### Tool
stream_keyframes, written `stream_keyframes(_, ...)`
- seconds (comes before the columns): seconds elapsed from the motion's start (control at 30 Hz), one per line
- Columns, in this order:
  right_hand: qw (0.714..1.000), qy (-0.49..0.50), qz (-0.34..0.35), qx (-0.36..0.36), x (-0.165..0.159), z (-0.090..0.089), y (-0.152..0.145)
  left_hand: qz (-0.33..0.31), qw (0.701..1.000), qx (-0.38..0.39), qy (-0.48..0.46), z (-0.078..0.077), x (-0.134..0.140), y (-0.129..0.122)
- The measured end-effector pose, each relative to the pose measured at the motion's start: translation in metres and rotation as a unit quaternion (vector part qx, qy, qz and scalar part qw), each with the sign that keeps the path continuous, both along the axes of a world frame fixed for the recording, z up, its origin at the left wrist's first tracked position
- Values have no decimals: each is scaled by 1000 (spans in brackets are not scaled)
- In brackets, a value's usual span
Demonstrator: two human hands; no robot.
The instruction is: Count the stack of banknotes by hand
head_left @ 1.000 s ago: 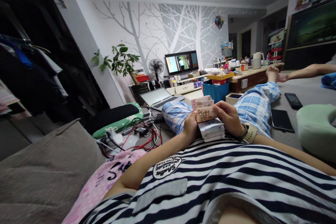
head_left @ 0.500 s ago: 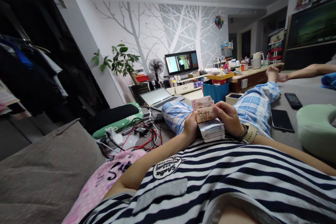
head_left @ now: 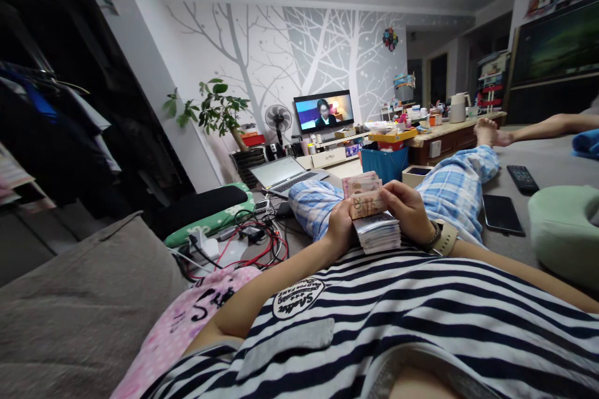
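Brownish banknotes (head_left: pixel 365 206) marked "20" are held between my two hands, above my lap. My left hand (head_left: pixel 340 222) grips their left edge, fingers closed. On the right edge, my right hand (head_left: pixel 406 207) pinches the notes between thumb and fingers; a pale watch (head_left: pixel 446 238) is on that wrist. Pinkish banknotes (head_left: pixel 360 182) fan out just behind them. A thick stack of paper or sleeves (head_left: pixel 378 235) with light edges lies directly below the notes, against my striped shirt (head_left: pixel 355 299). Whether my left fingers also support the stack is hidden.
Right of my leg lie a black phone (head_left: pixel 503 214), a remote control (head_left: pixel 523 179) and a green neck pillow (head_left: pixel 564 230). To the left are tangled cables (head_left: pixel 262 234) and an open laptop (head_left: pixel 285 177). Ahead stands a blue bin (head_left: pixel 384 163) by a crowded table (head_left: pixel 456 123).
The banknote between my hands tilts slightly and looks lighter. My hands stay in nearly the same place. The picture on the television screen has changed.
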State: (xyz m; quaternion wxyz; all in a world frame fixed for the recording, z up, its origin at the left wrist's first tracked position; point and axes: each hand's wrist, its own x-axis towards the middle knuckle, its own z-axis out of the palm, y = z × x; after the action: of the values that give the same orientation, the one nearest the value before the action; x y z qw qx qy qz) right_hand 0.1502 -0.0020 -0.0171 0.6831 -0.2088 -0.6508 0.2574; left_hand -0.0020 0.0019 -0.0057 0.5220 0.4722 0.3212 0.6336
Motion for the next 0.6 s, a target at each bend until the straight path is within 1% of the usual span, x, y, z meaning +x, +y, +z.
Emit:
stream_keyframes(0.17,1000,4,5,-3,0,-1,2,13,1000,1,7,2,0,-2)
stream_keyframes(0.4,1000,7,-1,-9,0,-1,1,-30,999,-13,-35,0,1,2)
stream_keyframes(0.53,1000,2,-11,-11,1,0,1,12,1000,-14,-17,5,1,-3)
stream_keyframes(0.6,1000,3,-18,-14,1,0,0,5,1000,-18,-20,7,1,-5)
